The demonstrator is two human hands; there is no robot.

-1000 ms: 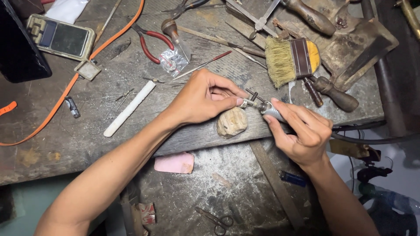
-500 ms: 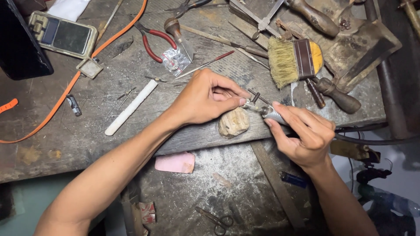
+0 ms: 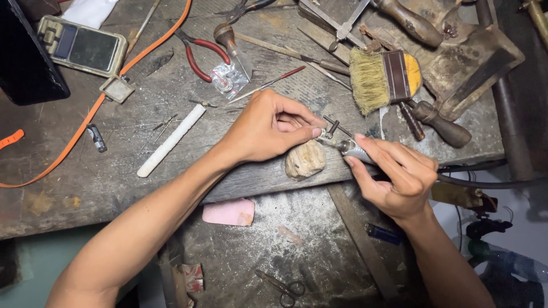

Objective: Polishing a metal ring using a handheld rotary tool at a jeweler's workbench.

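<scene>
Little has shifted since the earlier frames: both hands hold station at the worktop (image 3: 103,171) edge. Left hand (image 3: 268,128) is pinched shut on a small metal piece (image 3: 323,134), braced over the worn peg (image 3: 305,159), evidently for steadiness. Right hand (image 3: 394,174) is clamped pen-fashion on a rotary handpiece (image 3: 353,149), its tip touching the piece and its cable (image 3: 485,182) trailing right. Brush (image 3: 385,78) and pliers (image 3: 200,57) lie behind, well apart.
</scene>
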